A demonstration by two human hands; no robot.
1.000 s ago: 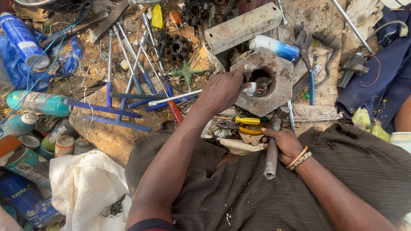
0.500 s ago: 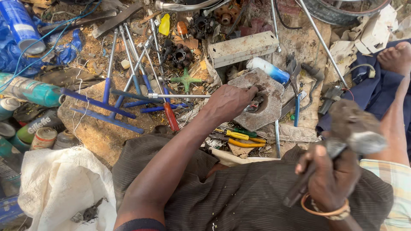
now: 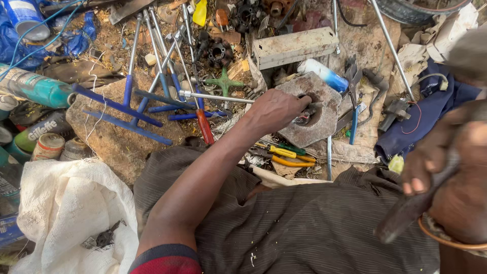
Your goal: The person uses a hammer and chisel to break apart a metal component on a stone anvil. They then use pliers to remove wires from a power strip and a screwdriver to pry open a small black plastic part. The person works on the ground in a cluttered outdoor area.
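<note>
Cluttered dirt ground (image 3: 116, 147) strewn with tools and cans. Heavy rusted metal block (image 3: 310, 119) lies centre; left hand (image 3: 276, 109) rests on it, fingers curled around a small metal part (image 3: 303, 118) at its hole. Right hand (image 3: 446, 167), raised near the camera, grips a dark hammer handle (image 3: 413, 205).

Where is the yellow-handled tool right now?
In the head view, the yellow-handled tool lies on the ground just below the holed metal block that the left hand touches, right of the red-handled screwdriver.
</note>
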